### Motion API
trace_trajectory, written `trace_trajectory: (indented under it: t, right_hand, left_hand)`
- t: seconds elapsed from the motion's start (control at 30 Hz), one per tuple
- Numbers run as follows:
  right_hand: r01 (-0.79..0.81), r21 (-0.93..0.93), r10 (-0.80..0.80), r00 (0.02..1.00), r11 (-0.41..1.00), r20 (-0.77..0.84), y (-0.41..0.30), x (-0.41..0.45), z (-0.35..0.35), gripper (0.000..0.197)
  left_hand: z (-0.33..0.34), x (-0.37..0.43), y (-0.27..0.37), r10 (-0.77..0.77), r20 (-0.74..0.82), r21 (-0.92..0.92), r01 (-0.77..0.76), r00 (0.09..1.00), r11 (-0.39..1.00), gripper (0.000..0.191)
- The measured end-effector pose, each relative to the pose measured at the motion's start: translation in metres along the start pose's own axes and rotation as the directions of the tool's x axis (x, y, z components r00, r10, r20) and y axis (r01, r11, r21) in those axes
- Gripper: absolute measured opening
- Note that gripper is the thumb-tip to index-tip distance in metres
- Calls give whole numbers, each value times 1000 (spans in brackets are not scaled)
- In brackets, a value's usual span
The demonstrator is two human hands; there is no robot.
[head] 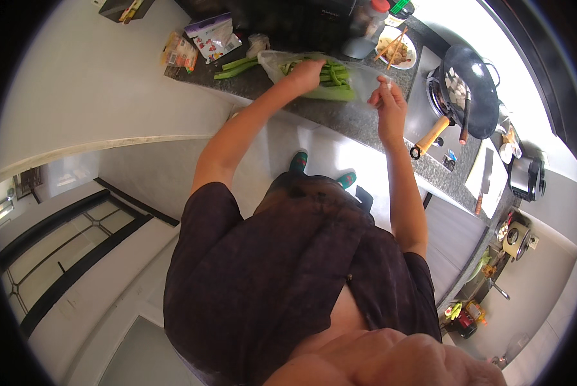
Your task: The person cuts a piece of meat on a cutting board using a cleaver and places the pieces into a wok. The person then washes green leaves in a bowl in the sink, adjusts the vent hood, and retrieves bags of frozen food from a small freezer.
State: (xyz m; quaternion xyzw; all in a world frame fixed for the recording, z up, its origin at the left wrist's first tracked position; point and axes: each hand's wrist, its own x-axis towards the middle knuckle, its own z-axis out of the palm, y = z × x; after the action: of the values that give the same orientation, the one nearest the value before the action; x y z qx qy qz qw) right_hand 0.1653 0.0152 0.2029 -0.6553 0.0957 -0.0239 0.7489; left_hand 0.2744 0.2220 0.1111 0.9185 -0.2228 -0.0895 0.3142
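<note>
A clear plastic bag [365,79] lies on the dark stone countertop [351,118], with cut green stalks [336,79] that look like celery in it. My left hand [307,77] is over the stalks at the bag's left part, its fingers bent; their tips are partly hidden, so its grip is unclear. At the bag's right end, my right hand [388,99] pinches the thin plastic between thumb and fingers. More green stalks [235,67] stick out to the left of the bag.
Behind the bag stand a lidded jar [365,31] and a bowl of food [398,50] with chopsticks across it. To the right, a wok [472,91] with white pieces sits on the stove. A cleaver [485,178] rests on a white cutting board [496,193]. Food packets [216,41] lie left.
</note>
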Motion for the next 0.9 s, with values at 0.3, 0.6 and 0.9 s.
trace_trajectory:
  t: [0.3,0.6,0.9]
  right_hand:
    - [10,-68,-8,1000,998,27,12,-34,3,35]
    - [9,-25,-9,1000,1000,16,25,-40,-2,35]
    - [-6,-39,8,999,999,37,15,-38,7,38]
  left_hand:
    - [47,-6,-7,-160,300,308,63,941,949,15]
    - [92,-22,-7,148,130,523,-195,980,830,15]
    - [67,-26,-14,124,286,518,-262,950,814,20]
